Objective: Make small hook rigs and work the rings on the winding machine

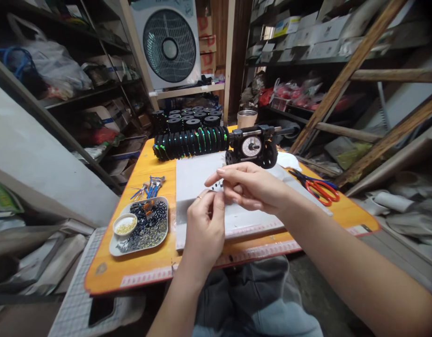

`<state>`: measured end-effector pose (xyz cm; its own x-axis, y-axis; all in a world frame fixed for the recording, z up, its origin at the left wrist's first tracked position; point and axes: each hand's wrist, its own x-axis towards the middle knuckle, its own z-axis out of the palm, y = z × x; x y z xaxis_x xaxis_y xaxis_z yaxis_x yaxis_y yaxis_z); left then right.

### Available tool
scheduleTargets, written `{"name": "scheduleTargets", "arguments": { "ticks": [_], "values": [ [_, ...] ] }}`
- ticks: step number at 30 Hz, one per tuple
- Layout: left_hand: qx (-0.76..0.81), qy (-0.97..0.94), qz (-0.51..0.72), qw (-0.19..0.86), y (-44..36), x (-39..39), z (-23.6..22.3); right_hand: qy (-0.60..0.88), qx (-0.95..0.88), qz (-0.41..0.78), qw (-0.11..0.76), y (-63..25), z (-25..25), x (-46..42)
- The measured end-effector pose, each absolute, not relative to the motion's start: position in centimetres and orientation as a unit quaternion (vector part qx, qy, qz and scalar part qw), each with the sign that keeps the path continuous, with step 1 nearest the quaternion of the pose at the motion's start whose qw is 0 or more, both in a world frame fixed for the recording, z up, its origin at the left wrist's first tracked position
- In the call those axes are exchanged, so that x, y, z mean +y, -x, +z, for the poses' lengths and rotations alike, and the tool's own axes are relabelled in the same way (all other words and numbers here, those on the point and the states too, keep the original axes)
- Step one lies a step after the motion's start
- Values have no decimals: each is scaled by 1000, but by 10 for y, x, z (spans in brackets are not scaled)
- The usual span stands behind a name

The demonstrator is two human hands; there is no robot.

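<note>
My left hand (pixel 206 219) is closed above the near part of a white board (pixel 191 180), thumb and forefinger pressed together. Just beyond it, to the right, my right hand (pixel 254 186) has its fingers curled in close to the left fingertips. Whatever either hand pinches is too small or hidden to make out. Tiny dark pieces (pixel 216 187) show on the board behind the fingertips. Behind the hands lies a row of black spools (pixel 191 142) wound with green and dark cord, beside a black geared device (pixel 251 146) with a round white dial.
At left, a pale tray (pixel 118 250) holds dark and yellowish beads and a small white bowl (pixel 116 229). Blue-and-silver pieces (pixel 153 186) lie behind it. Red-handled scissors (pixel 323 192) rest at right. More black spools (pixel 193 122), a cup (pixel 247 118) and a fan (pixel 170 47) stand beyond.
</note>
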<state>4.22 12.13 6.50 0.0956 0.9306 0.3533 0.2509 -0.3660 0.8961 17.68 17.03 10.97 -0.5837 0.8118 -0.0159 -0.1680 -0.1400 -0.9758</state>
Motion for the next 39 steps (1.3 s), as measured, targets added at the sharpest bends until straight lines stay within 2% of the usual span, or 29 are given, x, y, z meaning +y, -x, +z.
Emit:
{"name": "scheduleTargets", "arguments": {
  "ticks": [3,6,10,14,23,29,34,39],
  "values": [
    [435,-679,493,326,-40,106,59,252,-435,775,383,-176,107,173],
    [423,-655,504,372,-34,92,50,235,-367,809,395,-173,102,177],
    [466,-584,493,446,-29,92,41,228,-413,807,356,-171,100,179],
    [394,-521,546,524,-32,107,48,241,-435,791,355,-172,103,177],
    [386,-565,499,532,-32,122,76,259,-453,776,353,-172,103,175],
    [234,-413,489,732,-31,79,48,241,-350,818,389,-170,100,175],
    [297,-319,507,743,-30,43,28,235,-344,827,379,-171,98,177],
    [273,-276,481,786,-25,32,21,234,-344,830,372,-169,95,178]
  ]
}}
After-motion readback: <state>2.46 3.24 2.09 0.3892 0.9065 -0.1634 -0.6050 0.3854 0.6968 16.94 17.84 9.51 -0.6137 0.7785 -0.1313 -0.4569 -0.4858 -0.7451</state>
